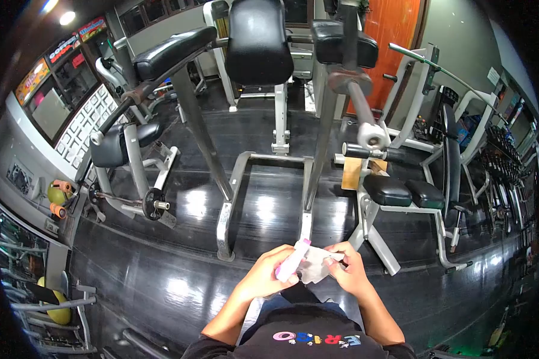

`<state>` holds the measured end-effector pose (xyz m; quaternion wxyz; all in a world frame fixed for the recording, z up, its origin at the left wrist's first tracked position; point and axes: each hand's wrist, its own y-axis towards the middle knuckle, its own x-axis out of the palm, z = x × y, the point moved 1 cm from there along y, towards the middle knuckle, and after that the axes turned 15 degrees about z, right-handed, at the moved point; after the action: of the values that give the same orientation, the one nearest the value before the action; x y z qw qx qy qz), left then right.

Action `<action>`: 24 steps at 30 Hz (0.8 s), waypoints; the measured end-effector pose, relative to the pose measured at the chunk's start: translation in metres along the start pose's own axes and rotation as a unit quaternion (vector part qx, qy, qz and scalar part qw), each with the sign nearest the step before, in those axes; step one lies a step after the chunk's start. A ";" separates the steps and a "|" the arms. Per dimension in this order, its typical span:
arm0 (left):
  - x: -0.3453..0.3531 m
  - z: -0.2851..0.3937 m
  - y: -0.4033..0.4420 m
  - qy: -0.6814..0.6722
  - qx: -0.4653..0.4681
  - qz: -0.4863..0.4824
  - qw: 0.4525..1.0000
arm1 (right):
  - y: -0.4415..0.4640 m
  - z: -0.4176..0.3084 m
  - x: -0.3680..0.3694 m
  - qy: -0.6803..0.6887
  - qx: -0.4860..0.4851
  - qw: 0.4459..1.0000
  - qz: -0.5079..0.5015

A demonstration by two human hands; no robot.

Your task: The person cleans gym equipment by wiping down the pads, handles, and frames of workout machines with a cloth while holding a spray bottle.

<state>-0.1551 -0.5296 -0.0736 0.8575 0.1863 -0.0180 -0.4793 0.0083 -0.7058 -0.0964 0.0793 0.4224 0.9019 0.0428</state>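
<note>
Left hand (pixel 262 276) grips the bottle (pixel 293 261), likely light, best held mid-body; right hand (pixel 351 273) pinches the cloth (pixel 315 268), probably limp, by its edge

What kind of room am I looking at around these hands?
Most likely a gym or weight room: a padded black backrest on a metal frame stands straight ahead, a barbell with plates sits low on the left, and racks of dumbbells line the right side.

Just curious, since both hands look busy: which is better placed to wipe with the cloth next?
Probably the right hand: it pinches the pale cloth, while the left hand is occupied holding the pink-and-white container.
</note>
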 end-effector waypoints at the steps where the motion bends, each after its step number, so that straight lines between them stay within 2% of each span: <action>1: 0.013 0.003 0.002 0.000 -0.001 -0.002 1.000 | 0.002 -0.003 -0.013 -0.004 -0.041 0.999 -0.026; 2: 0.027 0.008 0.003 0.010 -0.008 -0.010 1.000 | 0.003 -0.006 -0.028 -0.008 -0.082 0.995 -0.052; 3: 0.043 0.014 0.005 0.020 -0.013 -0.018 1.000 | 0.004 -0.007 -0.043 -0.009 -0.082 0.995 -0.050; 5: 0.077 0.025 0.007 0.048 -0.007 -0.029 0.998 | 0.000 -0.007 -0.075 -0.005 -0.107 0.988 -0.107; 6: 0.094 0.029 0.008 0.078 -0.001 -0.040 0.996 | -0.003 -0.002 -0.093 0.002 -0.061 0.991 -0.120; 9: 0.143 0.022 0.007 0.059 0.032 -0.048 0.997 | -0.008 0.007 -0.140 0.034 -0.005 0.991 -0.129; 10: 0.157 0.022 0.006 0.036 -0.006 -0.056 0.998 | -0.009 0.016 -0.158 0.001 0.027 0.985 -0.168; 13: 0.194 0.018 0.007 0.053 -0.022 -0.096 0.994 | -0.011 0.031 -0.199 -0.100 0.031 0.963 -0.249; 14: 0.203 0.020 0.009 0.078 0.001 -0.115 0.990 | -0.013 0.038 -0.208 -0.075 -0.025 0.968 -0.239; 15: 0.213 0.019 0.009 0.076 -0.005 -0.122 0.990 | -0.015 0.041 -0.215 -0.072 -0.017 0.969 -0.234; 17: 0.229 0.016 0.005 0.051 -0.034 -0.120 0.991 | -0.020 0.042 -0.227 -0.004 -0.086 0.979 -0.186; 19: 0.240 0.018 0.007 0.034 -0.042 -0.117 0.992 | -0.022 0.048 -0.241 0.009 -0.059 0.982 -0.178; 21: 0.247 0.018 0.011 0.020 -0.047 -0.119 0.992 | -0.020 0.050 -0.254 -0.023 0.021 0.965 -0.262; 24: 0.254 0.011 0.022 0.038 -0.021 -0.118 0.992 | -0.021 0.041 -0.257 -0.080 0.033 0.967 -0.239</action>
<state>-0.0024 -0.7336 -0.0936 0.7986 0.1873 0.0469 -0.5701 0.1618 -0.9162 -0.1118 0.1449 0.1987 0.9684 -0.0408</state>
